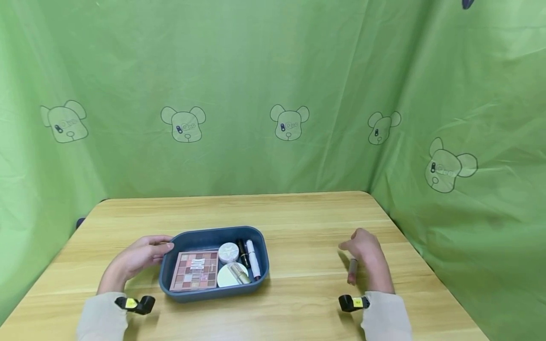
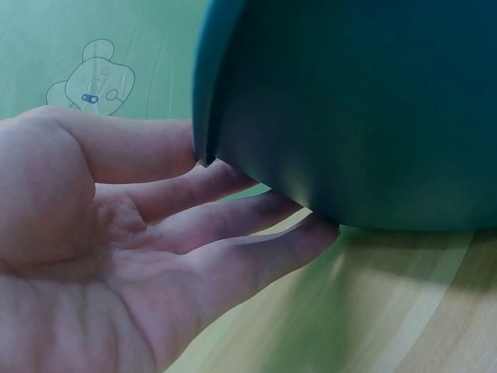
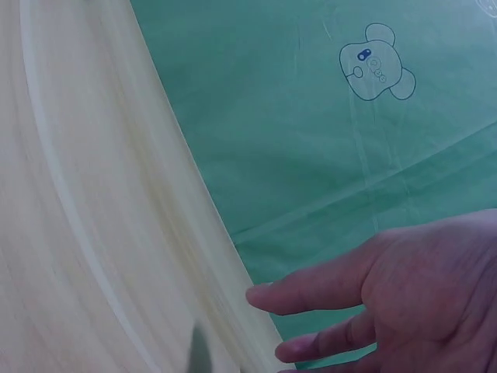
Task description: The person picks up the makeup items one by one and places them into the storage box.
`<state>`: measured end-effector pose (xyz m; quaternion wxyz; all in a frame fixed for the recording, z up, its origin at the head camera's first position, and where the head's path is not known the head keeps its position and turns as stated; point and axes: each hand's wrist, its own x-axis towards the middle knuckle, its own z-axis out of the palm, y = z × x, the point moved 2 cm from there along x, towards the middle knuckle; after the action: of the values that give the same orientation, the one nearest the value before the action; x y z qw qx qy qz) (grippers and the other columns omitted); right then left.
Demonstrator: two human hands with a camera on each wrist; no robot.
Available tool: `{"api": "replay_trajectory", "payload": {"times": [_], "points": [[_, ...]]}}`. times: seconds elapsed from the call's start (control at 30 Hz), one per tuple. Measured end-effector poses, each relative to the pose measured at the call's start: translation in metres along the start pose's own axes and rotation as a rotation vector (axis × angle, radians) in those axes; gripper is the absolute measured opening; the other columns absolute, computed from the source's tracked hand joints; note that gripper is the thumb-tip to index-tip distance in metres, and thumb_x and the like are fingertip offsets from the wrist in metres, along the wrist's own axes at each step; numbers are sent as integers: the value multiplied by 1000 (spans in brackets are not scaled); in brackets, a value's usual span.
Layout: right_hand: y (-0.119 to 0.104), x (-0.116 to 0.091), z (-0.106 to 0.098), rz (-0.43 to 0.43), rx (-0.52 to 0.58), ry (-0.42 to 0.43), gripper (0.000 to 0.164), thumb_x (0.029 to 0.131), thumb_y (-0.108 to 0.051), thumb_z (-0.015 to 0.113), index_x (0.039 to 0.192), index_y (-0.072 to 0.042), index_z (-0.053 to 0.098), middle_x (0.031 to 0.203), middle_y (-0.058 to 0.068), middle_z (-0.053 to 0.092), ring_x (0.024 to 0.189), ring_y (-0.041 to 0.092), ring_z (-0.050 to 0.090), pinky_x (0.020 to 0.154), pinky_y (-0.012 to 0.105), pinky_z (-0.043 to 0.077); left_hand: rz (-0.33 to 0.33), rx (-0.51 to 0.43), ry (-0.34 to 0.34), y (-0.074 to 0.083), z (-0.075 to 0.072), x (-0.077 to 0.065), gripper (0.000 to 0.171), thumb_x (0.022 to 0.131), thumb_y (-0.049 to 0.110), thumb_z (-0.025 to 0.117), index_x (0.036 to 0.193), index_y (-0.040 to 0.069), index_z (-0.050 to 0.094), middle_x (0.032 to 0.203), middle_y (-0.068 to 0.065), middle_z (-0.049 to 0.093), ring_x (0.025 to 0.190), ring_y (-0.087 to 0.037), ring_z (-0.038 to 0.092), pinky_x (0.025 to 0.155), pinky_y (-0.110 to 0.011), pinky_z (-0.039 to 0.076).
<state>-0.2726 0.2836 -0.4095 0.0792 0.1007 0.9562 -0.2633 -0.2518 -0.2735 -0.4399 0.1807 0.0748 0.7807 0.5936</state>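
Observation:
A dark blue rounded storage bin [image 1: 213, 232] stands on the table at left of centre. My left hand [image 1: 142, 255] grips its left side, thumb at the rim and the other fingers against the outer wall [image 2: 373, 116]. Inside lie an eyeshadow palette [image 1: 195, 271], a round white jar [image 1: 228, 253], a round pale compact [image 1: 226, 278], a clear-and-gold tube [image 1: 239, 273], a black tube [image 1: 242, 253] and a white tube [image 1: 253, 259]. At the right, my right hand [image 1: 368, 246] hovers beside a pinkish lip gloss tube [image 1: 352, 272]. In the right wrist view its fingers [image 3: 311, 289] are apart, holding nothing.
The light wooden table [image 1: 298, 312] ends at a back edge before a green curtain [image 1: 239, 161] printed with bear heads. The curtain also hangs along the right and left sides. A dark blurred shape [image 3: 199, 350] shows at the bottom of the right wrist view.

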Motion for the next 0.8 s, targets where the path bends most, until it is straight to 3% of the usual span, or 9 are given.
{"api": "replay_trajectory", "payload": {"times": [0.2,0.33,0.4,0.47,0.57,0.67,0.8], "points": [[5,1,2,9,-6,-34,51,91,-24,70,118,14,52,116,34,61,106,47,60,96,60,51,4,2,6,0,0,0,55,103,18,55,142,-19,40,137,-33,57,124,-37,62,107,-42,53],[9,0,7,35,63,-102,46,93,-18,66,119,16,49,85,25,73,78,38,74,103,60,46,3,5,10,1,0,0,55,103,17,54,142,-19,40,137,-34,56,125,-38,61,107,-43,53],[11,0,10,55,97,-140,50,93,-16,64,124,19,45,69,22,72,62,33,74,96,53,53,0,4,10,1,1,-1,55,103,17,54,142,-19,39,138,-34,56,126,-38,61,108,-43,53],[13,0,12,65,117,-164,56,92,-13,63,128,24,41,63,21,70,56,31,73,77,40,58,-1,3,10,1,1,-1,56,103,17,54,143,-19,39,138,-35,55,126,-39,61,108,-43,53],[14,1,12,62,108,-154,58,87,-9,64,125,29,42,61,20,70,54,27,71,49,24,46,4,-2,3,1,1,0,55,103,17,54,142,-19,39,138,-35,56,125,-38,61,107,-42,53],[14,1,12,59,110,-150,48,83,-3,63,115,30,48,61,20,70,55,27,71,42,19,38,12,-5,-3,1,0,0,54,103,17,54,141,-19,40,137,-34,56,124,-36,62,106,-40,54],[14,2,12,47,68,-130,25,80,-1,64,95,19,60,64,18,71,56,25,70,42,18,37,14,-4,-4,1,0,1,54,103,17,54,141,-19,40,136,-34,57,123,-35,63,105,-39,54]]}}
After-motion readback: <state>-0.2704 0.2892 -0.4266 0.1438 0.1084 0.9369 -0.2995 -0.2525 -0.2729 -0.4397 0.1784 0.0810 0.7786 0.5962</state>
